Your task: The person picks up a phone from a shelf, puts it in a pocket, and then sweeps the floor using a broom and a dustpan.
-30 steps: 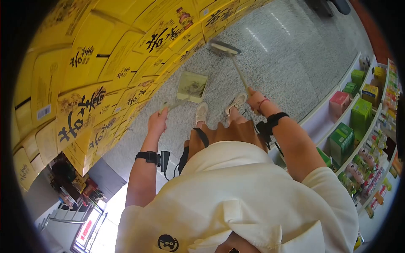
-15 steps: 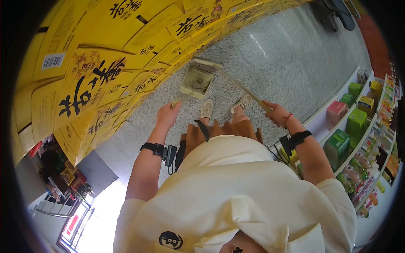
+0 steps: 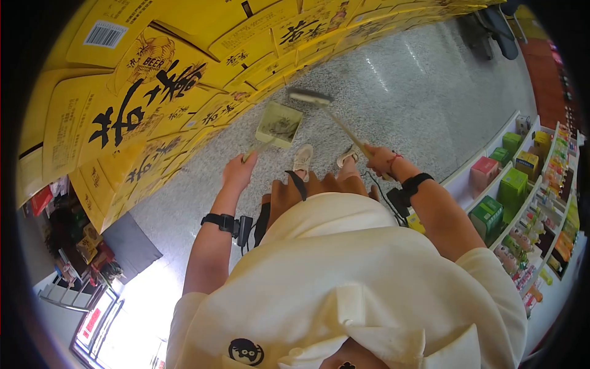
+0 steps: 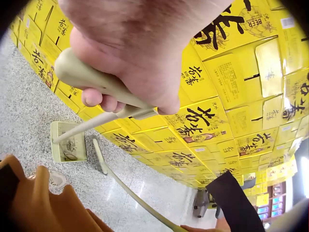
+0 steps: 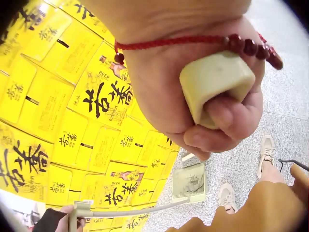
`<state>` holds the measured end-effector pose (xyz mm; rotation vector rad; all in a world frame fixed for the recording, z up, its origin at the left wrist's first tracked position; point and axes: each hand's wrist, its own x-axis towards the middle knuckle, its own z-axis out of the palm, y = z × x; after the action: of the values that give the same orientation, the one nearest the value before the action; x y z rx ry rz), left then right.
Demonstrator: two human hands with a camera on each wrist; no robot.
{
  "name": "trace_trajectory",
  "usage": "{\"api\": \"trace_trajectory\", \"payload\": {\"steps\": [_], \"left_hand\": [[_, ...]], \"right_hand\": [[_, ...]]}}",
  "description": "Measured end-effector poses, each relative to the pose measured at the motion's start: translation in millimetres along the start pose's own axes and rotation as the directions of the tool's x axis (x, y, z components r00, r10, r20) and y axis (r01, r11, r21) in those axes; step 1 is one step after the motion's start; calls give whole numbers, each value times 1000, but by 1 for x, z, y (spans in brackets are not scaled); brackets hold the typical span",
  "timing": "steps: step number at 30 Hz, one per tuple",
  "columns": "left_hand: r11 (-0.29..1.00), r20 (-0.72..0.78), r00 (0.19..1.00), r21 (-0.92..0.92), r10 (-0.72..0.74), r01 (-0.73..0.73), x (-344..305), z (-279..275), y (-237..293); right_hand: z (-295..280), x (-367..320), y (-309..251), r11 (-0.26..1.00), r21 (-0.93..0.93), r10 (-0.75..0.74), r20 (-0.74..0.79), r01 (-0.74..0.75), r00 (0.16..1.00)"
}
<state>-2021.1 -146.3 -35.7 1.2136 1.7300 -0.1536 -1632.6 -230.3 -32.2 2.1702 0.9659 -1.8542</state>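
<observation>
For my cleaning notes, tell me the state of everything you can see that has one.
Dustpan: open side up, dark marks or debris inside
Broom: head beside dustpan, apart
Left hand: gripping dustpan
Right hand: gripping broom
Yellow boxes: stacked
Green boxes: shelved
Wrist straps: fastened
Shoes: worn

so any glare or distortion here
Head view: fisheye bends the stacked yellow cardboard cartons, corners go black, lower left blows out white, streaks gleam on the speckled grey floor; left wrist view: cartons glare at right, the slim pale-green broom handle looks bowed; right wrist view: dark corners.
</observation>
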Motion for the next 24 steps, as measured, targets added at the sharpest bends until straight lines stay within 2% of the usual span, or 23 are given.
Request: {"api": "trace_trajectory", "payload": {"steps": [2, 5, 7, 9, 11, 13, 15, 17, 20, 21, 23, 24], "left_hand": [[1000, 11, 1000, 2, 4, -4, 0, -2, -3], [1000, 13, 1000, 24, 13, -14, 1, -7, -8], [999, 16, 1000, 44, 22, -23, 4, -6, -20], [989, -26, 994, 104, 104, -100, 10, -2, -33], [995, 2, 997, 65, 81, -81, 7, -3, -40], [998, 32, 998, 35, 57, -58, 2, -4, -43], [992, 5, 993, 49, 119, -119, 1, -3, -46], [978, 33, 986, 121, 165, -168, -3, -6, -43], [925, 108, 961, 262, 256, -276, -4, -19, -30], [883, 162, 943, 332, 291, -330, -3, -25, -25], [851, 207, 926, 370, 316, -373, 2, -35, -13], [821, 244, 910, 399, 335, -408, 6, -38, -8]], "right_hand": [[-1, -9, 3, 999, -37, -19, 123, 24, 992], [-5, -38, -6, 995, -100, 37, 178, -20, 983], [-6, -53, 1, 995, -71, 81, 166, -70, 983], [-9, -70, 12, 991, -37, 131, 157, -126, 979], [-9, -86, 23, 970, 142, 185, 105, -199, 977], [-10, -98, 30, 947, 218, 229, 67, -238, 971], [-3, -97, 39, 915, 302, 272, 34, -269, 962], [5, -82, 55, 859, 466, 270, -65, -210, 961], [24, -53, 46, 791, 597, 269, -144, -133, 952], [28, -39, 46, 783, 608, 275, -143, -135, 951], [31, -14, 47, 642, 760, 299, -123, -104, 946], [29, -13, 44, 632, 768, 306, -121, -106, 944]]}}
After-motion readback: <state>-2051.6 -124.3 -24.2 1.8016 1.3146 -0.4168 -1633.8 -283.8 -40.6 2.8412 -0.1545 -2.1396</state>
